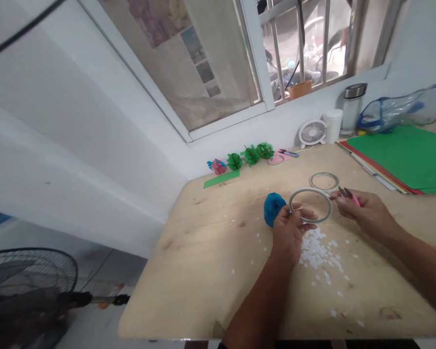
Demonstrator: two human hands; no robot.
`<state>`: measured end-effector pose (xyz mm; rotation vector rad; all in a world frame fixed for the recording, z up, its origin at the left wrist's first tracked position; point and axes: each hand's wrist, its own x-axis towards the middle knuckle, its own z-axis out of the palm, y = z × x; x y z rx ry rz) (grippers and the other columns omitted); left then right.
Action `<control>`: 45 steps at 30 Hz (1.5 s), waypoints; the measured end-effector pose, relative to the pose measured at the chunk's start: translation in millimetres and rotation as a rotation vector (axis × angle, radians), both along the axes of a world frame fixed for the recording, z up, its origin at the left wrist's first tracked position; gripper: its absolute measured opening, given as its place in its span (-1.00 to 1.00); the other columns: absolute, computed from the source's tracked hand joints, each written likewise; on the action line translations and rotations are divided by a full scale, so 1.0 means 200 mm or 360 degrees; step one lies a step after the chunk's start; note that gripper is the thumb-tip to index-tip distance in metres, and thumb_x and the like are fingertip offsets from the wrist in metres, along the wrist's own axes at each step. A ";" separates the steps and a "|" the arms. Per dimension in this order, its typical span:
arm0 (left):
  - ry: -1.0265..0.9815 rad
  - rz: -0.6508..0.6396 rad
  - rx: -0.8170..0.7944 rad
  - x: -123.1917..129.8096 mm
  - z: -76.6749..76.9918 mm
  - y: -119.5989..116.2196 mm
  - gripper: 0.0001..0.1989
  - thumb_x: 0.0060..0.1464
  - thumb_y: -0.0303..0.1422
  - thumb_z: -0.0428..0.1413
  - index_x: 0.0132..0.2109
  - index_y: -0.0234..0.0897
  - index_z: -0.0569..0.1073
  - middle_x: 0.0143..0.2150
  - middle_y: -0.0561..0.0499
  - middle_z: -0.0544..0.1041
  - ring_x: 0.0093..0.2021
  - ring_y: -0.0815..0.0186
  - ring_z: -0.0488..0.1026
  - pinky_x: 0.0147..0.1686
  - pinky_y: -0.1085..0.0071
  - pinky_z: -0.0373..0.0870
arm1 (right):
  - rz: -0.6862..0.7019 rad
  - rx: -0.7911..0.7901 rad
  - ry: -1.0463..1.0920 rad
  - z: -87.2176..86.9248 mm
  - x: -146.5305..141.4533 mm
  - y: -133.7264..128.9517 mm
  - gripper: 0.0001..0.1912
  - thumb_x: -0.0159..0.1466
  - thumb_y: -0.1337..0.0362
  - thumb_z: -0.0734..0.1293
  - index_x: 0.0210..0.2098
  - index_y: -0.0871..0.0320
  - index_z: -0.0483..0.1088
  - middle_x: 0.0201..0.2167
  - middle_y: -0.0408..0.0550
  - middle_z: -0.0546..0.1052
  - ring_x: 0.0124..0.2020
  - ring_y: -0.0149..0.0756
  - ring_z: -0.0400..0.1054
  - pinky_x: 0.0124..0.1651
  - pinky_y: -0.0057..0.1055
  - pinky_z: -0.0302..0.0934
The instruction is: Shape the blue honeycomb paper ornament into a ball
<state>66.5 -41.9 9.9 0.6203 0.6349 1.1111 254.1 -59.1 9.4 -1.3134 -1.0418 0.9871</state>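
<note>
My left hand (288, 235) is closed on the lower left side of a thin silvery-grey ring (290, 196), which is tilted up above the table. A short white end stands off the ring's right side, by the fingertips of my right hand (370, 213). Pink-handled snips (355, 199) are gripped in that same hand, blades pointing up and left; whether its fingers also touch the white end, I cannot tell. Just behind my left hand sits a crinkled blue bundle (273, 208). Small white paper bits (318, 249) lie scattered below the ring, on the wooden table (203, 252).
A second ring (324, 188) lies behind the held one. Green paper ornaments (252, 155), a pink-and-blue one (218, 166) and a green strip (221, 179) line the back edge. A small white fan (312, 132), a bottle (352, 109) and coloured sheets (403, 157) stand or lie right.
</note>
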 end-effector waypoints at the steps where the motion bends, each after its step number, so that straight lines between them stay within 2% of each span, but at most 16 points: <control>1: -0.0004 0.0000 0.0004 0.00 0.00 0.00 -0.63 -0.09 -0.26 0.38 -0.20 -0.29 0.44 -0.36 -0.04 0.60 -0.30 0.19 0.61 -0.29 0.33 0.46 | 0.0012 0.0003 0.0000 0.00 0.00 0.00 -0.56 0.02 -0.10 0.51 -0.36 0.14 0.51 -0.66 -0.29 0.15 -0.61 -0.47 -0.05 -0.53 -0.44 -0.16; 5: 0.0001 -0.0014 0.0004 0.00 -0.01 -0.01 -0.63 -0.09 -0.25 0.38 -0.20 -0.29 0.44 -0.35 -0.04 0.60 -0.29 0.18 0.61 -0.29 0.33 0.47 | -0.0019 0.0019 0.0034 0.02 -0.01 -0.01 -0.59 -0.04 -0.08 0.53 -0.39 0.11 0.52 -0.66 -0.28 0.16 -0.61 -0.46 -0.04 -0.54 -0.45 -0.12; 9: 0.0035 -0.0071 0.0019 0.01 -0.03 -0.01 -0.64 -0.07 -0.25 0.38 -0.18 -0.29 0.45 -0.34 -0.04 0.61 -0.27 0.16 0.63 -0.31 0.35 0.46 | -0.0042 0.0069 -0.0028 0.03 -0.01 -0.01 -0.57 -0.04 -0.10 0.54 -0.44 0.12 0.49 -0.59 -0.21 0.29 -0.55 -0.44 0.06 -0.51 -0.45 -0.02; 13: 0.0065 -0.0111 0.0004 0.01 -0.04 -0.02 -0.61 -0.07 -0.26 0.39 -0.14 -0.31 0.46 -0.37 -0.04 0.61 -0.36 0.20 0.62 -0.38 0.39 0.44 | -0.0045 0.0098 -0.0151 0.03 0.00 -0.01 -0.53 -0.01 -0.14 0.53 -0.51 0.14 0.44 -0.58 -0.20 0.27 -0.51 -0.43 0.08 -0.47 -0.46 0.02; 17: 0.0065 -0.0121 0.0025 0.02 -0.06 -0.03 -0.52 -0.07 -0.26 0.39 -0.03 -0.30 0.45 -0.37 -0.02 0.61 -0.41 0.25 0.60 -0.43 0.44 0.43 | -0.0085 0.0103 -0.0315 0.07 -0.01 -0.02 -0.47 0.04 -0.20 0.47 -0.61 0.13 0.33 -0.62 -0.23 0.18 -0.54 -0.44 0.02 -0.50 -0.46 -0.04; 20: 0.0076 -0.0155 0.0052 0.02 -0.06 -0.03 -0.43 -0.05 -0.27 0.37 0.10 -0.26 0.41 -0.36 0.00 0.62 -0.44 0.26 0.60 -0.46 0.45 0.42 | -0.0183 0.0131 -0.0468 0.11 -0.02 -0.02 -0.44 0.04 -0.27 0.42 -0.61 0.12 0.36 -0.63 -0.20 0.24 -0.54 -0.41 0.07 -0.49 -0.43 0.01; 23: 0.0073 -0.0234 0.0064 0.01 -0.07 -0.03 -0.32 -0.04 -0.31 0.35 0.22 -0.22 0.35 -0.35 0.01 0.62 -0.46 0.26 0.59 -0.49 0.46 0.41 | -0.0312 0.0164 -0.0551 0.14 -0.01 -0.02 -0.39 0.03 -0.34 0.38 -0.59 0.11 0.39 -0.62 -0.17 0.29 -0.53 -0.38 0.12 -0.46 -0.41 0.05; 26: 0.0035 -0.0363 0.0035 0.00 -0.07 -0.03 -0.29 -0.04 -0.36 0.32 0.27 -0.21 0.33 -0.33 -0.01 0.63 -0.44 0.25 0.60 -0.48 0.46 0.43 | -0.0369 0.0177 -0.0536 0.13 0.01 -0.01 -0.36 0.01 -0.36 0.38 -0.63 0.12 0.33 -0.65 -0.20 0.19 -0.55 -0.41 0.06 -0.48 -0.42 -0.02; 28: -0.0003 -0.0442 0.0006 -0.01 -0.07 -0.03 -0.29 -0.04 -0.38 0.32 0.28 -0.22 0.34 -0.32 -0.03 0.63 -0.43 0.24 0.61 -0.48 0.47 0.44 | -0.0339 0.0147 -0.0380 0.11 0.02 -0.01 -0.36 0.01 -0.32 0.42 -0.66 0.13 0.27 -0.66 -0.22 0.15 -0.57 -0.46 0.00 -0.51 -0.44 -0.09; 31: -0.0060 -0.0525 -0.0036 -0.02 -0.07 -0.03 -0.27 -0.05 -0.40 0.32 0.29 -0.26 0.34 -0.34 -0.04 0.63 -0.42 0.24 0.61 -0.50 0.49 0.44 | -0.0197 0.0078 0.0101 0.09 0.04 0.01 -0.36 -0.03 -0.26 0.50 -0.67 0.12 0.20 -0.71 -0.26 0.11 -0.63 -0.52 -0.08 -0.56 -0.46 -0.17; 35: -0.0101 -0.0641 -0.0081 -0.02 -0.07 -0.02 -0.27 -0.05 -0.43 0.29 0.30 -0.28 0.34 -0.36 -0.04 0.62 -0.44 0.25 0.61 -0.53 0.52 0.43 | 0.0066 -0.0088 0.0679 0.10 0.05 0.01 -0.53 -0.04 -0.10 0.56 -0.49 0.14 0.42 -0.76 -0.35 0.04 -0.68 -0.55 -0.19 -0.61 -0.51 -0.16; 37: -0.0115 -0.0690 -0.0090 -0.03 -0.07 -0.02 -0.29 -0.05 -0.44 0.28 0.29 -0.29 0.35 -0.38 -0.04 0.61 -0.45 0.26 0.60 -0.55 0.54 0.42 | 0.0110 -0.0153 0.0944 0.10 0.05 0.00 -0.62 -0.04 0.01 0.58 -0.42 0.15 0.49 -0.76 -0.36 0.04 -0.68 -0.56 -0.22 -0.62 -0.54 -0.12; 42: -0.0123 -0.0746 -0.0118 -0.03 -0.09 -0.02 -0.34 -0.05 -0.45 0.26 0.24 -0.29 0.39 -0.38 -0.04 0.61 -0.47 0.27 0.59 -0.55 0.54 0.42 | 0.0014 -0.0200 0.1148 0.10 0.05 0.01 -0.81 0.12 0.17 0.48 -0.41 0.18 0.54 -0.75 -0.31 0.08 -0.68 -0.56 -0.21 -0.64 -0.57 -0.12; 45: -0.0125 -0.0744 -0.0126 -0.03 -0.09 -0.01 -0.35 -0.04 -0.46 0.25 0.25 -0.27 0.39 -0.39 -0.04 0.61 -0.46 0.27 0.59 -0.55 0.54 0.41 | -0.0072 -0.0196 0.1132 0.12 0.05 0.01 -0.80 0.25 0.21 0.35 -0.39 0.19 0.55 -0.75 -0.28 0.09 -0.70 -0.54 -0.19 -0.64 -0.56 -0.12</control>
